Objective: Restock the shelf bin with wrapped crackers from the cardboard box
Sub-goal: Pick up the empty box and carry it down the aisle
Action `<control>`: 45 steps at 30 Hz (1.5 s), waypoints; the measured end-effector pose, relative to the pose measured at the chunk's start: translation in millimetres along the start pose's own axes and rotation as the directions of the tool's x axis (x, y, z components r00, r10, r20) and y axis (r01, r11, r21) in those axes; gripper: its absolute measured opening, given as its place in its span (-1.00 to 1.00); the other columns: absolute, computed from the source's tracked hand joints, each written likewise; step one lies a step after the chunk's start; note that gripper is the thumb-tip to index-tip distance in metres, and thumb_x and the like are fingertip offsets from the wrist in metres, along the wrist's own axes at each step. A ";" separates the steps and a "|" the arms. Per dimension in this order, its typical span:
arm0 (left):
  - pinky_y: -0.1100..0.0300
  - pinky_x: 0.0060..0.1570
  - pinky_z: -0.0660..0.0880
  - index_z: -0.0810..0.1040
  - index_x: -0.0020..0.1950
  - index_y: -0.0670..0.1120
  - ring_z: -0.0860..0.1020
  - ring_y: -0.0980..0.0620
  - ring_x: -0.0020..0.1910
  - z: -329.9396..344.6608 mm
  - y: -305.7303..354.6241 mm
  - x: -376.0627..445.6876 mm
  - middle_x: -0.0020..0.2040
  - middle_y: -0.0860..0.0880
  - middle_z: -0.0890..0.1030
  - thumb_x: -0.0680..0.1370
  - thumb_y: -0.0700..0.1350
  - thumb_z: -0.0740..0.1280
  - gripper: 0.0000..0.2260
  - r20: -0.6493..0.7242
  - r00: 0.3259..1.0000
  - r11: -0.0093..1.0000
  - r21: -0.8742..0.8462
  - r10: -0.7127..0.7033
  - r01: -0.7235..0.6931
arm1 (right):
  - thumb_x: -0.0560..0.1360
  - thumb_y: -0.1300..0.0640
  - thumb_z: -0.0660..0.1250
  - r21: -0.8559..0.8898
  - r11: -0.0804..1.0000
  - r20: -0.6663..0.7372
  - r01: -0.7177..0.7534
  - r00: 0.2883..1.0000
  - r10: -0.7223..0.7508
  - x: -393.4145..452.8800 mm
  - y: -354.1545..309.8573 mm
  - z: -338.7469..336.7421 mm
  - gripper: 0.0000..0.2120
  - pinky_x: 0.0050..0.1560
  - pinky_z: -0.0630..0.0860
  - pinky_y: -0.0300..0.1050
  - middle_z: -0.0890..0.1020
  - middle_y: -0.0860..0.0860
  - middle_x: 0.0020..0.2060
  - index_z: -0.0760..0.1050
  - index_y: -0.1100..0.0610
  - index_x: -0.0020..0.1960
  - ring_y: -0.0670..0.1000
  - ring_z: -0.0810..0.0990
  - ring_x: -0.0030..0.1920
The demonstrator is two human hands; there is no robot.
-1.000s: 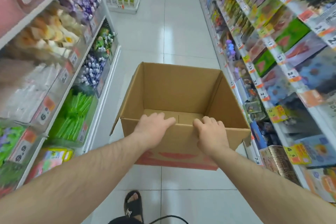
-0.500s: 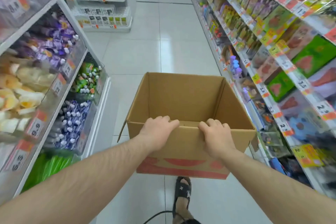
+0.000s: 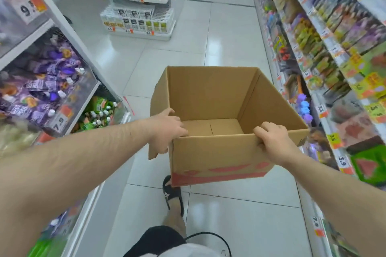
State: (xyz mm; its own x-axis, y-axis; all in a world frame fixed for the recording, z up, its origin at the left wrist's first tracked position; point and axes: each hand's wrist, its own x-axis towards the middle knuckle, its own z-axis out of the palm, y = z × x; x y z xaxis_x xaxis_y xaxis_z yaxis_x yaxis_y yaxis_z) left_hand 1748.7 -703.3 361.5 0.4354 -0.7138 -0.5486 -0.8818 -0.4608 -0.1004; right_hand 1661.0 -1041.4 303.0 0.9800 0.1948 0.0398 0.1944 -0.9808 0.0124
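Both hands carry the cardboard box [image 3: 219, 152] along the aisle: left hand [image 3: 167, 131] hooks its near-left corner, right hand [image 3: 273, 142] pinches the near rim, keeping it level. The box looks empty, no wrapped crackers showing, so restocking seems done.

your left hand [image 3: 167, 131] covers the near left corner of the box [image 3: 211, 154], and its fingertips are hidden inside. the right shelves [image 3: 334, 48] are smeared by blur, so you can't read what the packs are. the left bins [image 3: 41, 89] run off the edge. your foot [image 3: 173, 196] is partly under the box.
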 end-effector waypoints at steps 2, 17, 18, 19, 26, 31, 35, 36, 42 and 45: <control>-0.08 0.43 0.09 0.49 0.20 0.03 0.44 0.01 0.19 -11.7 -43.9 29.8 0.13 0.07 0.52 0.39 0.04 0.47 -0.59 -0.008 0.999 0.998 0.059 0.036 -0.036 | 0.06 0.45 0.40 -0.021 1.000 -0.009 -0.002 1.000 0.002 51.9 18.6 3.6 -0.60 -0.14 0.21 -0.04 0.39 0.02 -0.28 0.45 0.13 -0.18 0.14 0.45 -0.28; 0.13 -0.01 0.35 0.50 0.09 -0.06 0.49 -0.04 0.09 -131.5 -294.8 251.1 0.04 -0.01 0.54 0.54 -0.06 0.34 -0.84 -0.413 0.896 0.984 0.130 0.165 -0.121 | 0.34 0.07 0.28 0.003 0.977 0.310 -0.212 0.929 0.201 399.6 16.9 -35.3 -0.72 -0.08 0.35 -0.06 0.50 -0.05 0.02 0.33 -0.02 0.03 0.05 0.45 0.12; 0.13 0.00 0.37 0.51 0.09 -0.06 0.50 -0.04 0.09 -139.5 -303.4 267.4 0.04 0.00 0.55 0.54 -0.04 0.36 -0.83 -0.425 0.889 0.984 0.118 0.170 -0.132 | 0.36 0.08 0.28 0.095 0.962 0.308 -0.254 0.927 0.215 420.4 15.9 -31.6 -0.73 -0.11 0.36 -0.08 0.51 -0.04 0.02 0.36 0.00 0.05 0.05 0.45 0.10; 0.12 -0.01 0.38 0.51 0.09 -0.06 0.51 -0.04 0.09 -146.5 -313.9 284.0 0.04 0.00 0.55 0.53 -0.02 0.37 -0.80 -0.426 0.889 0.986 0.094 0.165 -0.138 | 0.39 0.10 0.28 0.157 0.946 0.294 -0.283 0.928 0.229 440.6 21.5 -26.3 -0.76 -0.14 0.35 -0.09 0.52 -0.03 -0.01 0.40 0.03 0.05 0.06 0.45 0.06; 0.12 -0.06 0.45 0.43 0.05 0.04 0.44 0.07 -0.09 -183.4 -450.6 371.2 -0.12 0.12 0.46 0.35 0.25 0.47 -0.55 -0.338 0.936 0.964 -0.204 0.095 -0.172 | 0.35 0.12 0.34 0.230 0.973 0.182 -0.017 0.983 -0.026 582.0 118.7 3.7 -0.76 -0.15 0.29 -0.11 0.30 -0.09 -0.29 0.25 0.02 -0.20 0.05 0.33 -0.13; 0.06 0.20 0.38 0.39 0.27 0.06 0.47 0.01 0.11 -199.0 -567.5 424.6 0.11 0.08 0.52 0.43 0.02 0.45 -0.54 -0.319 0.944 0.988 -0.150 -0.087 0.041 | 0.38 0.17 0.36 0.240 0.969 0.221 0.058 0.969 -0.112 686.1 179.5 -0.7 -0.69 -0.18 0.28 -0.11 0.32 -0.06 -0.21 0.19 0.05 -0.22 0.01 0.29 -0.08; 0.09 0.13 0.36 0.43 0.21 0.02 0.48 -0.01 0.11 -225.4 -636.2 457.4 0.10 0.05 0.53 0.48 0.00 0.41 -0.65 -0.290 0.939 0.976 -0.162 -0.185 0.143 | 0.44 0.15 0.38 0.200 0.976 0.261 0.087 0.955 -0.138 763.5 218.1 -1.2 -0.74 -0.04 0.42 -0.06 0.42 0.00 -0.06 0.25 0.08 -0.12 0.05 0.40 0.06; 0.09 0.11 0.35 0.43 0.20 0.01 0.48 -0.01 0.13 -230.1 -650.2 466.2 0.11 0.04 0.53 0.48 -0.01 0.40 -0.67 -0.288 0.937 0.976 -0.151 -0.196 0.158 | 0.45 0.14 0.37 0.175 0.979 0.268 0.105 0.952 -0.150 783.9 224.5 -2.9 -0.76 -0.03 0.41 -0.09 0.44 0.00 -0.05 0.27 0.08 -0.10 0.05 0.41 0.08; 0.06 0.15 0.30 0.40 0.27 -0.02 0.44 -0.02 0.23 -249.0 -740.7 536.7 0.21 0.01 0.49 0.53 -0.01 0.36 -0.66 -0.328 0.913 0.970 -0.091 -0.244 0.227 | 0.27 -0.05 0.23 0.019 0.998 0.483 0.053 0.874 -0.055 929.0 228.6 -27.3 -0.83 0.13 0.24 0.01 0.49 -0.07 -0.23 0.31 -0.01 -0.22 0.05 0.43 -0.03; 0.07 0.11 0.29 0.38 0.29 -0.03 0.43 -0.03 0.24 -258.2 -796.9 576.2 0.22 0.00 0.49 0.53 0.00 0.35 -0.63 -0.387 0.881 0.963 -0.118 -0.270 0.243 | 0.33 -0.04 0.31 0.057 0.997 0.397 -0.049 0.917 0.022 1004.9 209.4 -17.2 -0.70 0.04 0.33 0.01 0.51 -0.05 -0.12 0.29 0.03 -0.05 0.09 0.52 -0.02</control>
State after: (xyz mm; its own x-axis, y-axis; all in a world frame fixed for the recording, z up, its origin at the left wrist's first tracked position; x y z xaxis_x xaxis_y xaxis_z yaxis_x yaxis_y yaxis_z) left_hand 2749.0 -883.6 339.6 0.6922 -0.7089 -0.1349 -0.7217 -0.6795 -0.1321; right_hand 2685.8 -1051.0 362.8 0.9200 0.1550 -0.3601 0.1484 -0.9879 -0.0462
